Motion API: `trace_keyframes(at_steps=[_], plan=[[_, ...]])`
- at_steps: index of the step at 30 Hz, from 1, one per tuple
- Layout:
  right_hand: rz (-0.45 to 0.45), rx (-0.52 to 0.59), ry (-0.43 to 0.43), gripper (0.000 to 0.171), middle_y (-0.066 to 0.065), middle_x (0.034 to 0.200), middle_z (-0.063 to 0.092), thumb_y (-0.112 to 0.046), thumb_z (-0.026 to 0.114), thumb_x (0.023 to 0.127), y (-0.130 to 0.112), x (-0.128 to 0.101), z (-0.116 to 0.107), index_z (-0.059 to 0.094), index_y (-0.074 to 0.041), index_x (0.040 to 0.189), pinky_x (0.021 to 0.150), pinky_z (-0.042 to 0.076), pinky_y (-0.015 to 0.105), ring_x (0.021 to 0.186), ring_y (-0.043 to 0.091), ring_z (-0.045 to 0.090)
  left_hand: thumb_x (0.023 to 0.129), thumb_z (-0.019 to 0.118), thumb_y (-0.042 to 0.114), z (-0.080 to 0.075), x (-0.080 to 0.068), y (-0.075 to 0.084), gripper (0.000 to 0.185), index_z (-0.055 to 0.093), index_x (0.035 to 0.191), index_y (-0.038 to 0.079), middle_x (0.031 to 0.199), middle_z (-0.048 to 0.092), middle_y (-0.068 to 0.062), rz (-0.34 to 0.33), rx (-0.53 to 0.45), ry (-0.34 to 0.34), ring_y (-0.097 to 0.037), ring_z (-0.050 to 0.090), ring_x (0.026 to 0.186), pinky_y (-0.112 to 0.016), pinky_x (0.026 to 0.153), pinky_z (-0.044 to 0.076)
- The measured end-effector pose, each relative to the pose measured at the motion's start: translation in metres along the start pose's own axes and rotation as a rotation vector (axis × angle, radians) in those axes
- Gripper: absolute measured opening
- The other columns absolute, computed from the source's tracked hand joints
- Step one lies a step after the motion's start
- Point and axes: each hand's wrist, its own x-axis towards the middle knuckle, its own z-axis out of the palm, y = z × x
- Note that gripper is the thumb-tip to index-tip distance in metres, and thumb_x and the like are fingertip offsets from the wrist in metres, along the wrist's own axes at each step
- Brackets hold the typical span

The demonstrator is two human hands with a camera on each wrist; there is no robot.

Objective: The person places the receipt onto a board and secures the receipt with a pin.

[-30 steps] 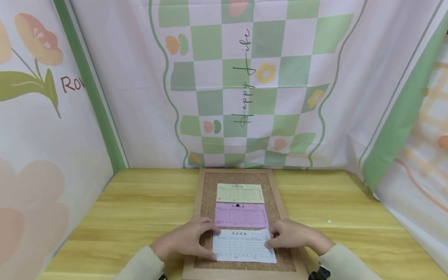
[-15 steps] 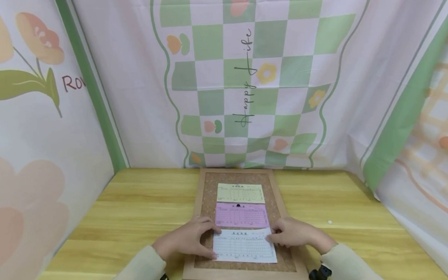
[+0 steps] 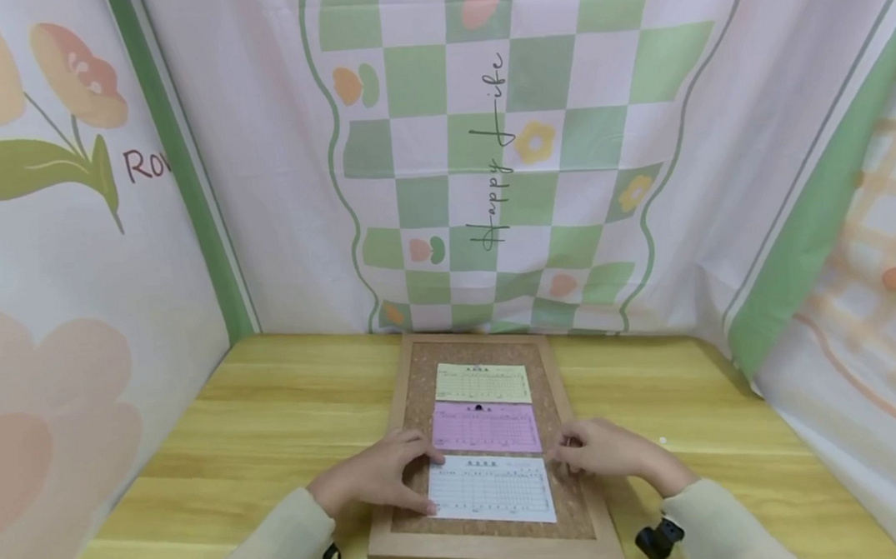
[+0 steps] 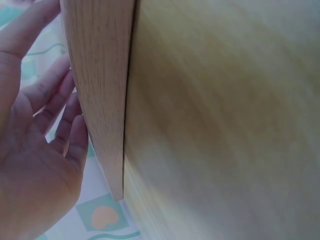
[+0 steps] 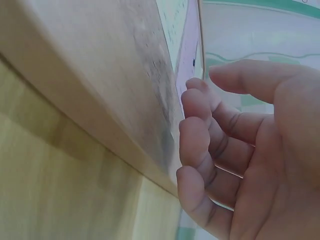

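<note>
A framed cork board lies on the wooden table. On it a white printed slip is nearest the person. Above that is a pink slip with a small black pin-like dot at its top edge, then a yellow slip. With thumb and forefinger spread, my left hand presses the white slip's left corners. My right hand hovers by that slip's upper right corner, fingers loosely bent. In the right wrist view, nothing shows between thumb and fingertips of the right hand.
The board's wooden frame forms a raised edge above the table. A tiny white piece lies on the table to the right. Patterned cloth hangs behind the table and at both sides.
My right hand has let go of the white slip's right edge and drawn slightly up and to the right. The left hand stays on the slip's left corners.
</note>
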Motion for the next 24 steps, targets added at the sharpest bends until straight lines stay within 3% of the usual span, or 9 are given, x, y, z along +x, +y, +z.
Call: trace_keyframes(at_steps=[14,24], plan=[[0.017,0.011,0.045,0.02,0.001,0.075,0.059,-0.022,0.059,0.102,0.02,-0.012,-0.025,0.067,-0.005,0.094,0.055,0.043,0.027,0.064,0.013,0.052,0.079,0.081,0.052,-0.001,-0.001,0.001,0.063,0.062,0.129,0.019,0.137,0.051,0.004,0.006,-0.005,0.005,-0.016,0.043,0.128,-0.038,0.11,0.037],[0.045,0.065,0.038,0.026,0.008,0.078,0.059,-0.022,0.053,0.105,0.043,-0.03,-0.042,0.065,0.002,0.104,0.057,0.045,0.029,0.064,0.014,0.051,0.079,0.082,0.05,-0.002,-0.003,0.004,0.062,0.062,0.128,0.019,0.134,0.052,0.005,0.003,0.003,0.01,-0.014,0.044,0.126,-0.037,0.109,0.037]])
